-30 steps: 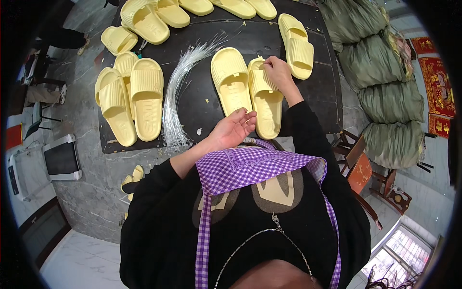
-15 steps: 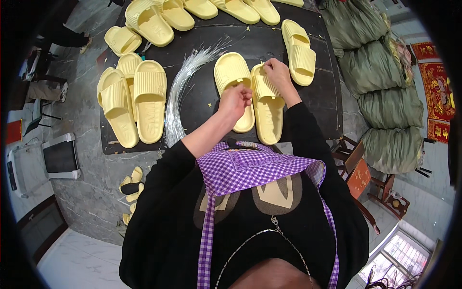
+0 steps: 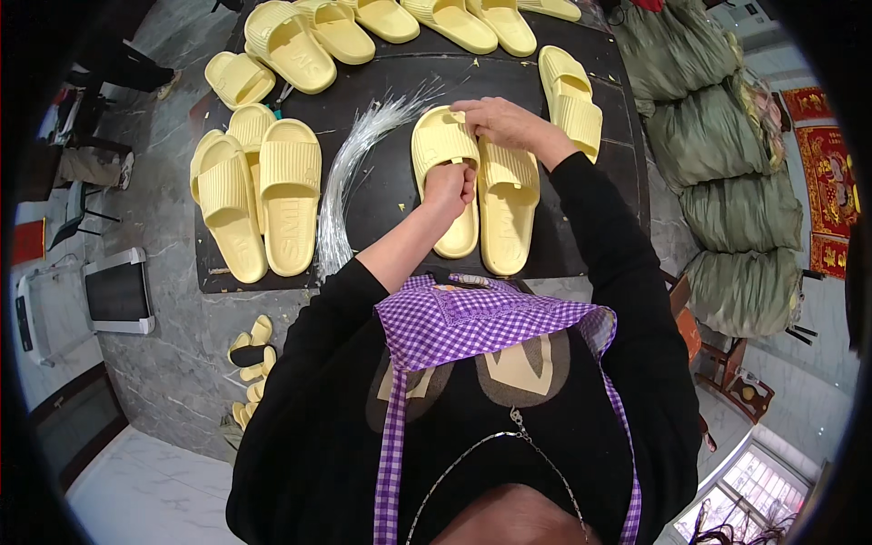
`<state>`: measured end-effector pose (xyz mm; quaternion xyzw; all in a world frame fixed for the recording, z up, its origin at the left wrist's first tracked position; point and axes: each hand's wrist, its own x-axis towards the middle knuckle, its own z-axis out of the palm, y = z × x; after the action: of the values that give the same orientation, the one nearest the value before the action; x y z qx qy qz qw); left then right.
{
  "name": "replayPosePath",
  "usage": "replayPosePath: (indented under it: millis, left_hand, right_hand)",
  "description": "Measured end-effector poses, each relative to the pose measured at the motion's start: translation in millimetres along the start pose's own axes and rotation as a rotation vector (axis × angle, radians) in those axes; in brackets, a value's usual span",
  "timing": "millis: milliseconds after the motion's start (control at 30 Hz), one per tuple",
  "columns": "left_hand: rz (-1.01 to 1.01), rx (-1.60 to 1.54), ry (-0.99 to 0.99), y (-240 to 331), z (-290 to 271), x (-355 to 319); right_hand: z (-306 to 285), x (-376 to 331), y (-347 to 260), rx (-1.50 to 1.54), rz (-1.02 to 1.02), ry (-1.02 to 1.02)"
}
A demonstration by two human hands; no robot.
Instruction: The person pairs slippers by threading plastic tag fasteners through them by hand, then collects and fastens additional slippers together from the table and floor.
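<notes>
Head view: soft, light yellow slipper [image 3: 442, 186] is being pinched at strap by closed left hand [image 3: 451, 184]; right hand [image 3: 498, 120] is curled on its far toe edge; best taken by strap.

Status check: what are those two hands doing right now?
Left hand closed on left yellow slipper. Right hand on strap of right slipper. Clear plastic strands beside, not in the way.

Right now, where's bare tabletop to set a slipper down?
Bare dark table between the clear strand bundle and the slipper pair under both hands. Another strip at the right edge, below the lone slipper. Crowded: back row, left cluster.
</notes>
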<state>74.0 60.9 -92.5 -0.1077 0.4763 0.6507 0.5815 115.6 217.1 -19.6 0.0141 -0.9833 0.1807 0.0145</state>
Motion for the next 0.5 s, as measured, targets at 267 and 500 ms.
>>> replayPosePath:
  millis: [267, 500]
  left_hand:
    - [0.035, 0.077, -0.082, 5.1, -3.7, -15.9]
    - [0.691, 0.842, -0.208, 48.4, 14.5, -74.2]
  right_hand:
    - [12.2, -6.2, 14.1, -0.015, 0.021, 0.059]
    - [34.4, -40.4, 2.5, 0.129, 0.102, 0.407]
